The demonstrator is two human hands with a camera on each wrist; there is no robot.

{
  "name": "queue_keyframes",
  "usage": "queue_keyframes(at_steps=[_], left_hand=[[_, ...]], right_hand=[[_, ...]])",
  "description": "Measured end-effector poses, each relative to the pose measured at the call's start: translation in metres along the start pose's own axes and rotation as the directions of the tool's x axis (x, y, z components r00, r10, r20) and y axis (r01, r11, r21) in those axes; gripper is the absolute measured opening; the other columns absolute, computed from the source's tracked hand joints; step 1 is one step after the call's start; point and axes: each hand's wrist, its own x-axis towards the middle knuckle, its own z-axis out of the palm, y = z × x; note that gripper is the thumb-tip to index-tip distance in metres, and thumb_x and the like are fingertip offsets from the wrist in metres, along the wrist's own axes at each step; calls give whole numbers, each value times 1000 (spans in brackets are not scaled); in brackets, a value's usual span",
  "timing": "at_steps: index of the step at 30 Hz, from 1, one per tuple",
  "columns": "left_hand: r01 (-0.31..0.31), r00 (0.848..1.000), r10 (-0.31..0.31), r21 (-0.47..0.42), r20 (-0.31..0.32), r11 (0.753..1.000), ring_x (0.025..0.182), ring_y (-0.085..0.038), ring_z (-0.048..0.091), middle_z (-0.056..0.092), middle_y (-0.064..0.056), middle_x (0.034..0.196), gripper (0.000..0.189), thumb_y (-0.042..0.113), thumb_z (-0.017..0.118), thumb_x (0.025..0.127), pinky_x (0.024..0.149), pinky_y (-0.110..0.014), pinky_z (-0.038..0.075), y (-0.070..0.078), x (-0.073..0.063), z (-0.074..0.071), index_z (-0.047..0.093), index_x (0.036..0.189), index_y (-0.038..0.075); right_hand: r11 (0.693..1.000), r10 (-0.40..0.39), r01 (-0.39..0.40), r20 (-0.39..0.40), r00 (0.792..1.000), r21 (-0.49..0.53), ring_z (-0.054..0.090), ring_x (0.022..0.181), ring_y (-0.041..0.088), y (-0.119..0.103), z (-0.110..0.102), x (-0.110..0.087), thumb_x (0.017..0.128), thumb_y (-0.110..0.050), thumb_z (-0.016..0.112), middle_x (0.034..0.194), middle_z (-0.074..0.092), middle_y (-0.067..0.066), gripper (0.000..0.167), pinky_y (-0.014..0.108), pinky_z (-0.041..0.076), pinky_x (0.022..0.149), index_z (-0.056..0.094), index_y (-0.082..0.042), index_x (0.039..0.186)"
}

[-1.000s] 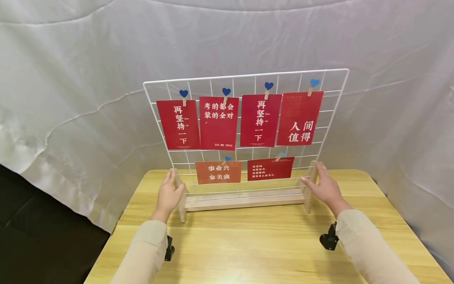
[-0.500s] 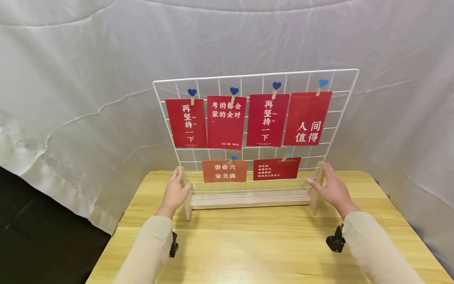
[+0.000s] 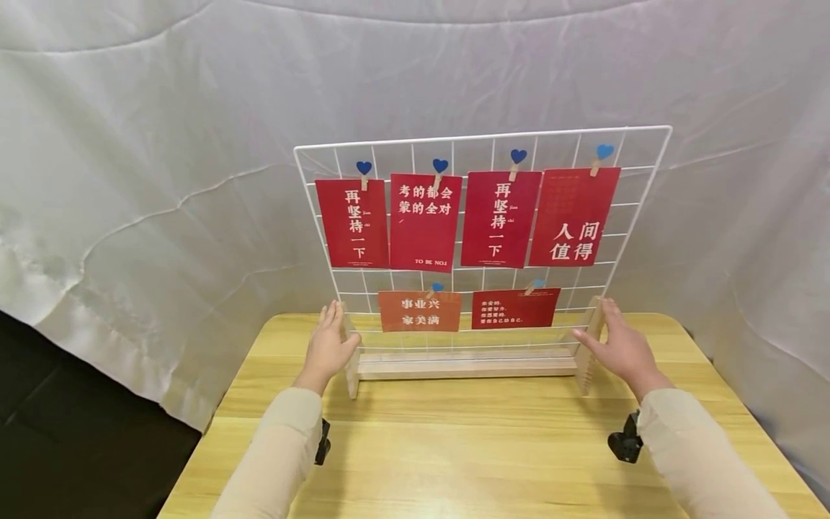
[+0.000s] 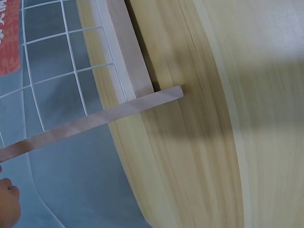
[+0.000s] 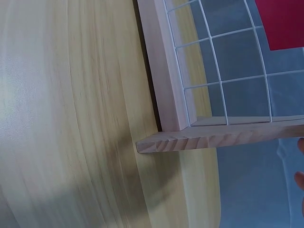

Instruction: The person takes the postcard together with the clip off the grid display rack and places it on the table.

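A white wire grid rack (image 3: 483, 137) stands in a pale wooden base (image 3: 467, 367) on the table. Red cards (image 3: 424, 231) hang from it in two rows under small clips with blue hearts (image 3: 519, 156); one lower card (image 3: 420, 311) is orange. My left hand (image 3: 327, 349) holds the left wooden upright, thumb in front and fingers along the outer side. At the opposite end, my right hand (image 3: 622, 349) holds the right upright (image 5: 199, 138) the same way. Only bits of the left fingers (image 4: 7, 202) and right fingers (image 5: 299, 180) show in the wrist views.
The rack stands toward the far part of the wood-grain table (image 3: 441, 447). Pale grey cloth (image 3: 162, 180) hangs behind and at both sides. Black fabric (image 3: 78, 425) lies at lower left. A small black device (image 3: 625, 437) sits at the right wrist.
The rack, with its cards and base, has slid to the right across the table. Both hands have moved right along with it, keeping their hold on the uprights.
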Motion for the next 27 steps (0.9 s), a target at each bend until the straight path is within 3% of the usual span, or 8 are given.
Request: queue_keyframes(at_steps=[13, 18, 27], left_hand=[[-25, 1000, 25, 33, 8, 999, 127, -31, 13, 14, -17, 140, 70, 32, 48, 81, 103, -41, 9, 4, 2, 1, 20, 133, -6], [-5, 1000, 5, 20, 24, 1000, 127, -30, 12, 13, -16, 140, 72, 33, 48, 81, 102, -43, 8, 5, 2, -1, 19, 133, -6], [13, 999, -14, 20, 29, 1000, 127, -31, 12, 12, -17, 140, 72, 33, 48, 82, 102, -42, 9, 4, -1, -5, 17, 134, -5]], right_hand=[[1000, 19, -18, 27, 999, -10, 21, 110, 55, -2, -9, -2, 83, -54, 40, 138, 3, 27, 88, 63, 21, 86, 1, 5, 135], [1000, 19, -19, 35, 999, 4, 17, 114, 53, -2, -10, -1, 83, -55, 40, 137, 4, 29, 89, 63, 19, 87, 2, 7, 134], [986, 36, -40, 29, 999, 160, 5, 119, 49, -7, -5, 2, 85, -51, 41, 136, -2, 30, 86, 65, 12, 88, -1, 6, 134]])
